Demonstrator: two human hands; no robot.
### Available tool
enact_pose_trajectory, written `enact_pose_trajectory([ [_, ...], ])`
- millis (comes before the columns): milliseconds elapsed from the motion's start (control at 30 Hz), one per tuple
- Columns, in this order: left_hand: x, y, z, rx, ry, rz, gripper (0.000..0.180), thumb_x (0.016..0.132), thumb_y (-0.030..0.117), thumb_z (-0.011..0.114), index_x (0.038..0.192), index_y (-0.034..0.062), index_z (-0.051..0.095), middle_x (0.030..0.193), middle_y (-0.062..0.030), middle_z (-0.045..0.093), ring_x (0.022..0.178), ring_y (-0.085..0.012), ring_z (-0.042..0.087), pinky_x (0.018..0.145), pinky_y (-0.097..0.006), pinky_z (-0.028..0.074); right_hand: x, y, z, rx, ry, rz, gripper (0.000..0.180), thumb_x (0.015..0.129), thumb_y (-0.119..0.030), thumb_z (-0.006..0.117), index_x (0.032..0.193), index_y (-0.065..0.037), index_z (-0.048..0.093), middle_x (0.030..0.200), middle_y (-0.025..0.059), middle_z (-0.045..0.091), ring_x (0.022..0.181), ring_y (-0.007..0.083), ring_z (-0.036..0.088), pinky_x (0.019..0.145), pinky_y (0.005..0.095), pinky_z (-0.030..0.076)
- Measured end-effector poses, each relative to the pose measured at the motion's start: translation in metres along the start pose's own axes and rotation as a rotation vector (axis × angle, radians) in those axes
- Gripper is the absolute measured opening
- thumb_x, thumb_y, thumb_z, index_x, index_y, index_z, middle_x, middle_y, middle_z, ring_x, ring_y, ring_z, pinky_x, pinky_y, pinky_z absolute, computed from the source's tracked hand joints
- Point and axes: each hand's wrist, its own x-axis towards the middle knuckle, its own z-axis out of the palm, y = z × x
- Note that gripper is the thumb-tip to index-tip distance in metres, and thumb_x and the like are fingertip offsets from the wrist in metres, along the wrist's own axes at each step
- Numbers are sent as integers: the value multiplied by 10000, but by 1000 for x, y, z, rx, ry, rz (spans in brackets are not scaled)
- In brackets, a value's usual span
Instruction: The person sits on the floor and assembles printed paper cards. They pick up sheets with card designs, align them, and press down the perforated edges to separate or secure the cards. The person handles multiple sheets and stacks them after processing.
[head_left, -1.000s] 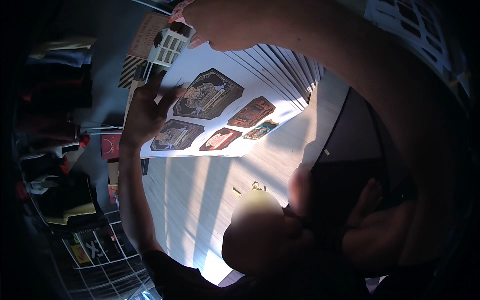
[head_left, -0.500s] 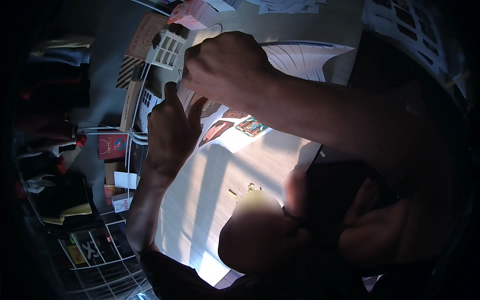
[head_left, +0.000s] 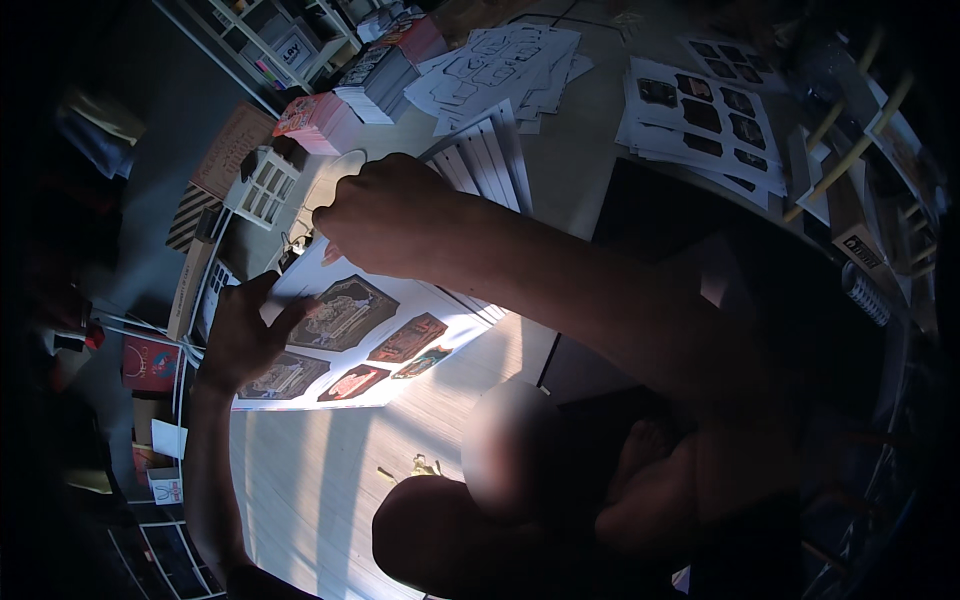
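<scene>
A white printed sheet (head_left: pixel 350 385) with several dark ornate framed pictures is held up at a tilt over the wooden table (head_left: pixel 340 450). My right hand (head_left: pixel 385 215) is closed at its upper edge, fingers curled and partly hidden behind the knuckles. At its left side is my left hand (head_left: pixel 240 335), thumb lying over the printed face and index finger along the outer side; the other fingertips are hidden. Beyond my right wrist, a fanned pile of white sheets (head_left: pixel 485 165) shows beside the held one.
White sheets with outlines (head_left: pixel 500 65) lie at the back. Stacks of printed paper (head_left: pixel 375 85) and a white compartment rack (head_left: pixel 265 188) stand at the far left. More picture sheets (head_left: pixel 700 125) are at the right. Small yellowish scraps (head_left: pixel 423 466) lie on the table.
The view has shifted, bringing more of the back and right of the table into sight. The printed sheet is more exposed and lifted, with both hands still at its edges.
</scene>
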Motion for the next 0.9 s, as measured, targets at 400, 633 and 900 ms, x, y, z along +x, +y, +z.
enact_pose_trajectory([
  [400, 11, -5, -1, -140, -109, 164, 411, 899, 82, 688, 1262, -58, 558, 977, -266, 713, 903, -451, 696, 812, -472, 550, -7, 0, -28, -52, -78, 126, 247, 833, -296, 735, 774, -56, 752, 746, 134, 725, 697, 287, 727, 615, 385, 562],
  [633, 8, 43, 33, 56, 82, -129, 432, 903, 111, 681, 1261, -76, 532, 1018, -327, 678, 932, -498, 667, 819, -517, 549, -19, -27, 12, -273, 111, 298, 117, 739, -195, 739, 667, -103, 751, 686, 109, 714, 673, 244, 727, 575, 379, 561],
  [900, 2, -10, 1, 112, 146, 208, 322, 934, 174, 692, 1130, -61, 592, 805, -225, 722, 690, -382, 712, 613, -434, 537, -22, 43, -78, 80, 170, 194, 610, 872, -548, 719, 915, 60, 680, 816, 255, 706, 821, 397, 722, 740, 440, 575],
])
